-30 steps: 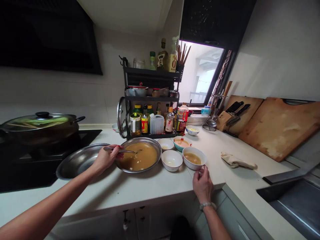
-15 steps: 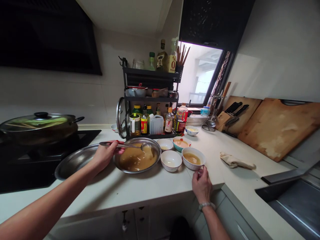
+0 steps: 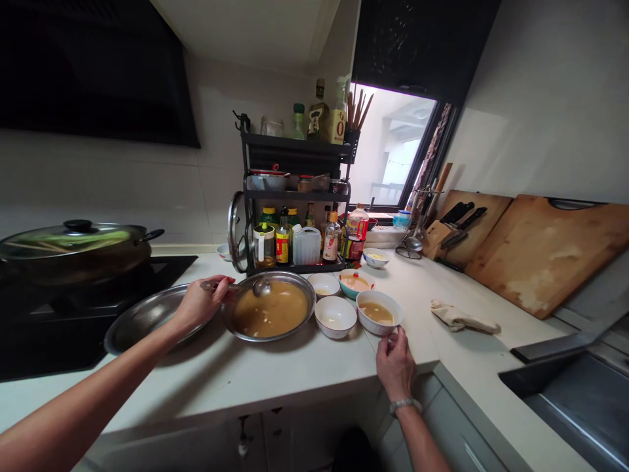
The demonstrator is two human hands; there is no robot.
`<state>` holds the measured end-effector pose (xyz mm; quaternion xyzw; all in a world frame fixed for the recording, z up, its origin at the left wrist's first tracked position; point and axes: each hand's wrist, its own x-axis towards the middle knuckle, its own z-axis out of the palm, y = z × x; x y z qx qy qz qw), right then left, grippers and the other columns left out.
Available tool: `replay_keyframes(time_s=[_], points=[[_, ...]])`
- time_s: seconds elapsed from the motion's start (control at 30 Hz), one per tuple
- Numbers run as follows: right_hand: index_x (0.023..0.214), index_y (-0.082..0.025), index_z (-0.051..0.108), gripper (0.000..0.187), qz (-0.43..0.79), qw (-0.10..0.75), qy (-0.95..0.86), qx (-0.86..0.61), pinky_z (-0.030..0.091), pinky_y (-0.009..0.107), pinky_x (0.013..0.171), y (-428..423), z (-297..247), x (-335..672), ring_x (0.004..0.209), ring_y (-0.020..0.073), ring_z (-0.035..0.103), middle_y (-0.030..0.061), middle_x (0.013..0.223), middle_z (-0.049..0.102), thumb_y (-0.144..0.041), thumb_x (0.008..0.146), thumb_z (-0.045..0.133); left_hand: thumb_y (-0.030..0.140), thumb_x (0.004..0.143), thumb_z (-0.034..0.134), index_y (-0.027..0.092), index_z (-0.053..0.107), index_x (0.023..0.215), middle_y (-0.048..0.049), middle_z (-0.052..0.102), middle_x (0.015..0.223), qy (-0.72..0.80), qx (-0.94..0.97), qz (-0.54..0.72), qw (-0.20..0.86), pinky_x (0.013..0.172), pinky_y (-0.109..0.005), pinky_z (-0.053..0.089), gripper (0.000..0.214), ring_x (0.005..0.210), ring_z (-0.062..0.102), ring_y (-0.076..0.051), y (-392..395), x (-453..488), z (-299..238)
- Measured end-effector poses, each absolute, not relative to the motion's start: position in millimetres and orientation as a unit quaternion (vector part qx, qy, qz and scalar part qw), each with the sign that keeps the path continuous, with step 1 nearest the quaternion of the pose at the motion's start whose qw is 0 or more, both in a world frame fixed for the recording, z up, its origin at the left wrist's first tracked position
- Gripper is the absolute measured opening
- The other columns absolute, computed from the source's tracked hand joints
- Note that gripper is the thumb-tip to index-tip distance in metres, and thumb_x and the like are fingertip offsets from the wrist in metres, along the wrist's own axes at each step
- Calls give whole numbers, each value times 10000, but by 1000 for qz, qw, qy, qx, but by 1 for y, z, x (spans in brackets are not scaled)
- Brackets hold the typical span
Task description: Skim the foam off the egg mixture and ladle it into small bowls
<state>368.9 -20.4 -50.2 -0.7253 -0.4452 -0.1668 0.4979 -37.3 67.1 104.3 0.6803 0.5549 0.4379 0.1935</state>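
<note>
My left hand (image 3: 204,305) is closed round the handle of a metal ladle (image 3: 262,286). The ladle's head is at the back left part of a wide steel basin (image 3: 310,319) holding brown, soupy liquid. My right hand (image 3: 396,357) pinches the near right rim of a white bowl (image 3: 366,319) with similar liquid in it. Between basin and bowl sits another white bowl (image 3: 335,330) with a little pale residue. Behind them stand a small white bowl (image 3: 323,275) and a turquoise bowl (image 3: 344,288) with liquid.
A second steel basin (image 3: 122,337) lies partly under my left forearm. On the stove stands a lidded pan (image 3: 113,252). A black rack (image 3: 297,195) of bottles is at the back. Rightward are a cloth (image 3: 462,317), a knife block (image 3: 437,239), cutting boards (image 3: 545,242) and a sink (image 3: 584,400).
My left hand has drawn the ladle back leftward, from the basin's right side to its back left. My right hand stays at the white bowl's rim.
</note>
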Motion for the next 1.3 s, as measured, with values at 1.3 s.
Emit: replay_keyframes(time_s=[1.3], points=[[1208,-22,545,513,-157,493,-439,-734,463,349,633,-22,-46,367,722,273,647,167,854,692,-340,829,409,321,738,549,171,672,719,-40,697,545,538,648,440,311,527,-282,547,195,516,682,-215,58,-9,120]])
